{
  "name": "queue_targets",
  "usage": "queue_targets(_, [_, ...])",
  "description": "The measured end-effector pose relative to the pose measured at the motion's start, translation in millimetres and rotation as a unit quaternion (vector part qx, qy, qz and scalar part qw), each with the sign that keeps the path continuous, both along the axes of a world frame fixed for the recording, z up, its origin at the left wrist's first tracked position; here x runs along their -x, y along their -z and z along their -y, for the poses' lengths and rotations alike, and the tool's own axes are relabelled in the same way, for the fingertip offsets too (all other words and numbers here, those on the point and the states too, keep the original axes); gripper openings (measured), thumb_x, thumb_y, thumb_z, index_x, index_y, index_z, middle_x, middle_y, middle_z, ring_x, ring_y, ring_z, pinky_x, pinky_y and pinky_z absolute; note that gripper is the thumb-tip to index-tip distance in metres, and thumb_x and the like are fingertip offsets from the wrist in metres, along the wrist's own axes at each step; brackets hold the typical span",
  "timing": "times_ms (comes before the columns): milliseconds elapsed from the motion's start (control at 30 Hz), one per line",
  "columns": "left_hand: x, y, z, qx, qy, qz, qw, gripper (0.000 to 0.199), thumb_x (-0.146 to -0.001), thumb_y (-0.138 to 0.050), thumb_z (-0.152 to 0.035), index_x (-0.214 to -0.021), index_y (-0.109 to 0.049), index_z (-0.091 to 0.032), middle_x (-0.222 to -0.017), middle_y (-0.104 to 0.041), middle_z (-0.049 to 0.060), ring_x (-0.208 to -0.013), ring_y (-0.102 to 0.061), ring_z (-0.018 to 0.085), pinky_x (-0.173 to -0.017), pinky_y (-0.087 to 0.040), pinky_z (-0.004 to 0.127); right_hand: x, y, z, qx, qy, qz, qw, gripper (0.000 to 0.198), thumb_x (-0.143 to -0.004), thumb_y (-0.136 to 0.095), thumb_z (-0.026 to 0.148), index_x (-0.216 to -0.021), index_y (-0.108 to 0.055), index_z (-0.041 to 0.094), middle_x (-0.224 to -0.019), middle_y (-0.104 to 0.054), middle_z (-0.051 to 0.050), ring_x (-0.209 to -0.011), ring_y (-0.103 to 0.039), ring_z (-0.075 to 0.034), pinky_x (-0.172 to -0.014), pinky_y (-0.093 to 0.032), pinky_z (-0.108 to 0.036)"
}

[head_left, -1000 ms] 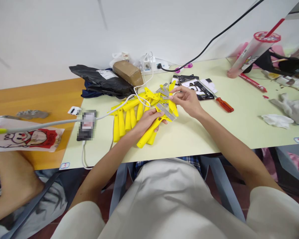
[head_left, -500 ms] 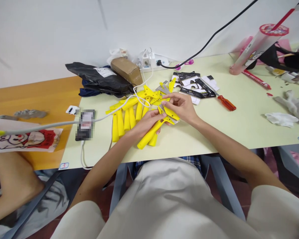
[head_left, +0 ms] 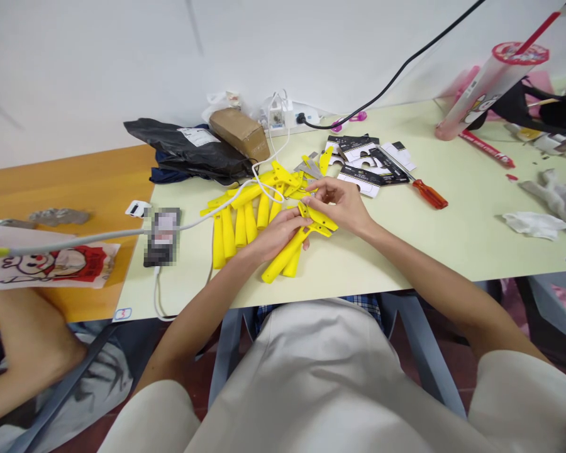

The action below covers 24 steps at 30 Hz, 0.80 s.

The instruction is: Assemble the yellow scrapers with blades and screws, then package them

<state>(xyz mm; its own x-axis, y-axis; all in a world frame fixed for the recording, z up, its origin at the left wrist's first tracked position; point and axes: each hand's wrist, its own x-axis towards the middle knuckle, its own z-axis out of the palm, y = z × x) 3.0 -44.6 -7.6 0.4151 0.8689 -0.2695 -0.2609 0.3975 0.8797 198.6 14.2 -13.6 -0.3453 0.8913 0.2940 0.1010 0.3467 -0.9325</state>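
Note:
My left hand (head_left: 279, 234) is closed around a yellow plastic scraper (head_left: 283, 257), whose handle slants toward the table's front edge. Its wide head has small holes and carries a yellow plate. Just above that head, my right hand (head_left: 343, 202) has its thumb and fingers pinched together; what lies between them is too small to make out. Behind my hands lies a pile of yellow scraper handles (head_left: 239, 225), with grey metal blades (head_left: 310, 165) among loose yellow heads at its far end. Another yellow handle (head_left: 291, 265) shows beneath the held one.
An orange screwdriver (head_left: 429, 194) rests beside black-and-white cards (head_left: 361, 179). A white cable (head_left: 202, 219) crosses the pile from the left. Further back are a black bag (head_left: 193, 151), a cardboard box (head_left: 240, 133) and a power strip (head_left: 283, 119). A tall cup (head_left: 488, 88) stands right. Another person's arm (head_left: 28, 352) is left.
My right hand's fingers have drawn slightly back from the scraper's head. The metal edge that showed there is now mostly covered by the yellow plate. My left hand keeps its hold.

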Motion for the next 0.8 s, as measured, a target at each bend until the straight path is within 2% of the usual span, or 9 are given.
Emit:
queue_targets(167, [0.5,-3.6,-0.2,-0.003,-0.002,0.027,1.0,0.014,-0.081,-0.082,-0.022,-0.087,-0.073,-0.013,-0.092,-0.07,0.007,-0.076,-0.067,0.016,-0.066,-0.064,0.031,0.1,0.8,1.1,-0.005,0.007,0.016,1.0,0.045,-0.087,-0.091,0.065,-0.106,-0.078,0.027,-0.081,-0.07,0.0,-0.07,-0.058,-0.019,-0.066,-0.048,-0.038])
queue_targets(333, [0.1,6.1,-2.4,-0.021,-0.002,0.011,1.0,0.032,-0.084,-0.094,-0.034,-0.101,-0.078,-0.013,-0.102,-0.075,0.009,-0.088,-0.07,0.017,-0.077,-0.064,0.031,1.2,-1.9,3.2,-0.005,0.001,0.018,1.0,0.044,-0.087,-0.093,0.064,-0.093,-0.074,0.025,-0.076,-0.065,0.001,-0.068,-0.056,-0.018,-0.064,-0.045,-0.037])
queue_targets(467, [-0.7,13.4,-3.4,-0.048,0.0,-0.003,0.999,0.043,-0.083,-0.099,-0.043,-0.106,-0.08,-0.012,-0.113,-0.078,0.011,-0.096,-0.072,0.018,-0.08,-0.064,0.03,2.6,-0.2,2.9,0.005,-0.007,0.005,1.0,0.045,-0.085,-0.096,0.062,-0.093,-0.072,0.024,-0.076,-0.063,0.002,-0.067,-0.054,-0.016,-0.063,-0.044,-0.035])
queue_targets(667, [-1.2,11.7,-4.5,-0.035,-0.014,0.029,0.999,0.04,-0.083,-0.099,-0.04,-0.105,-0.079,-0.012,-0.116,-0.082,0.013,-0.108,-0.077,0.024,-0.092,-0.065,0.034,2.7,3.4,0.4,-0.022,0.002,0.013,1.0,0.051,-0.095,-0.081,0.073,-0.095,-0.073,0.023,-0.083,-0.071,-0.002,-0.073,-0.061,-0.018,-0.065,-0.048,-0.033])
queue_targets(800, [-1.3,6.8,-4.7,-0.035,-0.055,0.054,0.996,0.035,-0.084,-0.097,-0.034,-0.107,-0.08,-0.014,-0.118,-0.083,0.013,-0.115,-0.077,0.026,-0.096,-0.066,0.035,1.4,3.9,-2.3,-0.026,0.0,0.019,0.999,0.048,-0.098,-0.077,0.07,-0.101,-0.079,0.022,-0.097,-0.079,-0.006,-0.082,-0.067,-0.02,-0.068,-0.053,-0.033])
